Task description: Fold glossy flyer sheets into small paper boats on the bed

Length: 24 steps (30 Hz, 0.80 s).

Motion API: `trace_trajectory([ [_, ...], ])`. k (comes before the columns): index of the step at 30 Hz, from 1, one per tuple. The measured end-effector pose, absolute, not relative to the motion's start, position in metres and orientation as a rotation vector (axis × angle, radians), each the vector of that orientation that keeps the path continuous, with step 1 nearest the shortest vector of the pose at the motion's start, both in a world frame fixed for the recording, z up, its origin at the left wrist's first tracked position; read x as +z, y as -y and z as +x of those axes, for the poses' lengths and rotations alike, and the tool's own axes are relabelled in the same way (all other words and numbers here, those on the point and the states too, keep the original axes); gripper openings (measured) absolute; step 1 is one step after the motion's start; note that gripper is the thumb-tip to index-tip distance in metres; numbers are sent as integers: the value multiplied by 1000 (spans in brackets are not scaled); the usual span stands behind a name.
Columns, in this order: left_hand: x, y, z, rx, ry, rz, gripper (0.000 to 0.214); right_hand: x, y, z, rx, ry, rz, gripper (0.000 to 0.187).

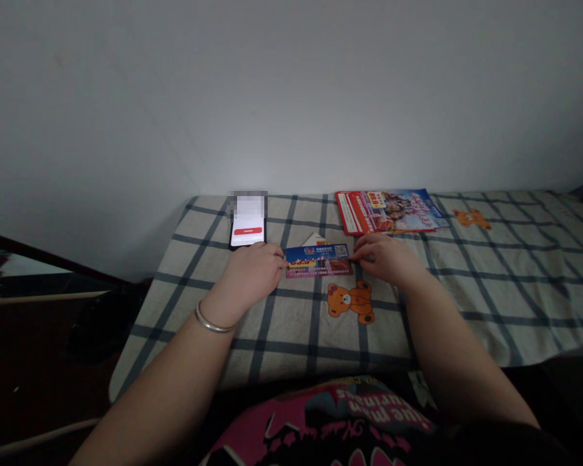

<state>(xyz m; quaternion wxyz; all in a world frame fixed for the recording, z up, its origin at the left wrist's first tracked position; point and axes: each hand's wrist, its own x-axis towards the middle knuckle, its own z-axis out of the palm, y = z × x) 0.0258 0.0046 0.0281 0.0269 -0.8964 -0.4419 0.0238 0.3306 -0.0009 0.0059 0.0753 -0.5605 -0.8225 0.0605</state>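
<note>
Two-handed hold | left hand [252, 272] fingers pinch blue leaflet [317, 254] at left end | right hand [386, 259] fingers pinch right end | long axis runs left-right between them, equally near both

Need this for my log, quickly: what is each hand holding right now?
Left hand: closed on the left end of the folded leaflet.
Right hand: fingers pinching the right end of the same leaflet.

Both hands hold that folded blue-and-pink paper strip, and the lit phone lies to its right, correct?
No: the head view shows the lit black phone left of the folded blue-and-pink paper strip, beyond the left hand. The right hand holds the other end.
</note>
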Motion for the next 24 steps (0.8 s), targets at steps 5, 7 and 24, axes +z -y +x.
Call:
trace_trajectory([
  [5, 27, -3, 28, 73, 1363, -2753, 27, 10, 1, 328, 199, 2455, -1705, 25],
  [7, 24, -2, 29, 44, 1369, -2734, 26, 11, 1, 325, 183, 2427, -1739, 23],
  [24, -10, -7, 47, -408, 1228, -2835, 34, -14, -6, 298, 163, 2281, -1481, 45],
])
